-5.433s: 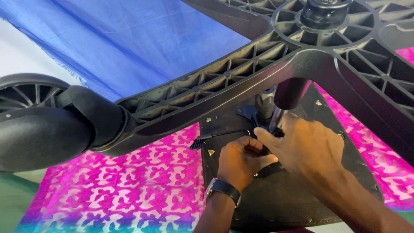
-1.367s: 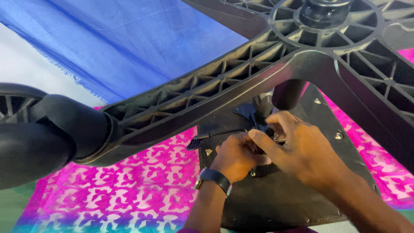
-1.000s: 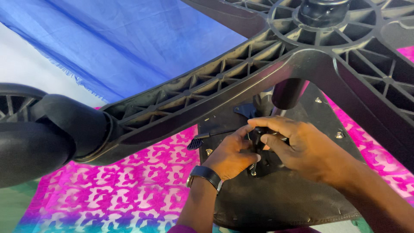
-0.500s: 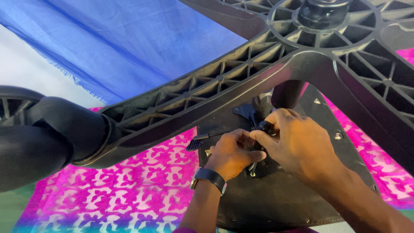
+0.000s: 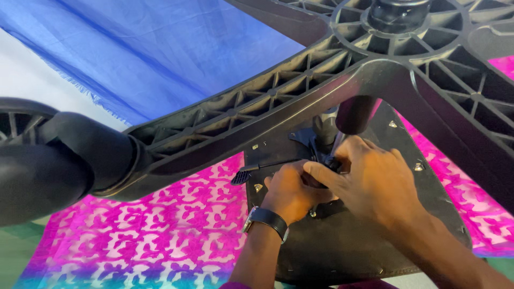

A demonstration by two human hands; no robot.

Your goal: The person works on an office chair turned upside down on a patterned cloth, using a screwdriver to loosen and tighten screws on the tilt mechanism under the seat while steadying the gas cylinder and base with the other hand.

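Underneath the chair base (image 5: 300,101), both hands close on the black seat mechanism (image 5: 300,152): left hand (image 5: 292,190) below it, right hand (image 5: 375,179) pinching beside.

A pink patterned cloth (image 5: 160,235) carries the upturned chair seat (image 5: 348,251).

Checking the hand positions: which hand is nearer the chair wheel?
Left. The left hand is on the mechanism under the seat, on the side toward the wheel; the right hand lies farther away beside it.
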